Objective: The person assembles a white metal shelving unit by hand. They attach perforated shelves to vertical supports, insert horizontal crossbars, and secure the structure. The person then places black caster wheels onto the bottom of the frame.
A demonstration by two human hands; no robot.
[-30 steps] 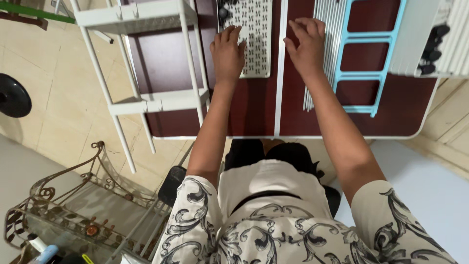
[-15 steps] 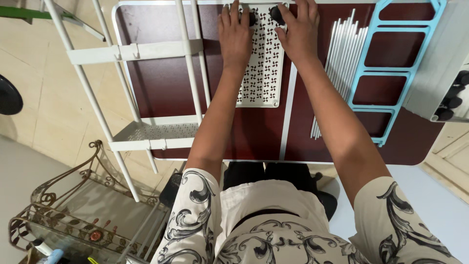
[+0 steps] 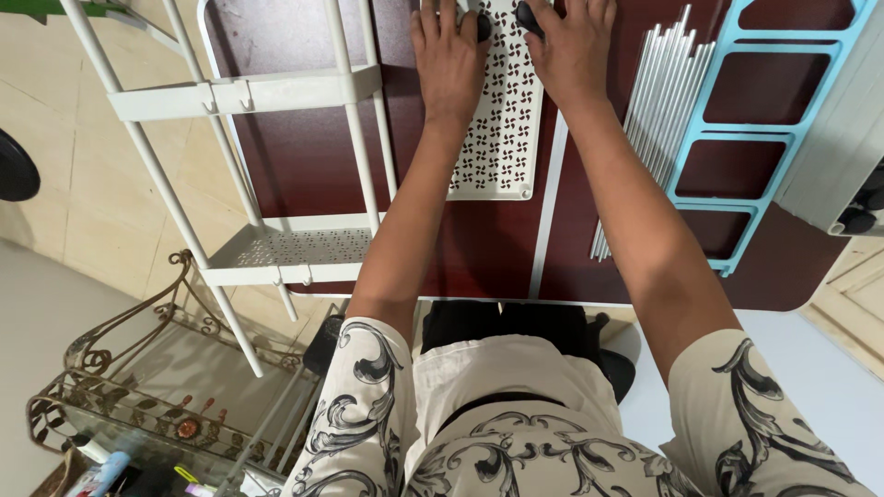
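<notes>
A white perforated panel (image 3: 502,138) lies flat on the dark red table (image 3: 304,156). My left hand (image 3: 451,55) rests palm down on the panel's left side with its fingers spread, and a small black round part (image 3: 482,26) shows beside its thumb. My right hand (image 3: 571,46) lies over the panel's right edge with its thumb side covering a second black round part (image 3: 527,17). The fingertips of both hands are cut off by the top of the frame.
A white rack frame with a perforated shelf (image 3: 295,248) stands across the table's left side. Right of the panel are a long white bar (image 3: 551,202), a bundle of white rods (image 3: 654,110) and a light blue ladder-shaped frame (image 3: 764,138). An ornate metal stand (image 3: 120,387) sits on the floor at lower left.
Both hands have reached farther along the panel to its far end, where the two black parts lie. The table has slid lower in the view.
</notes>
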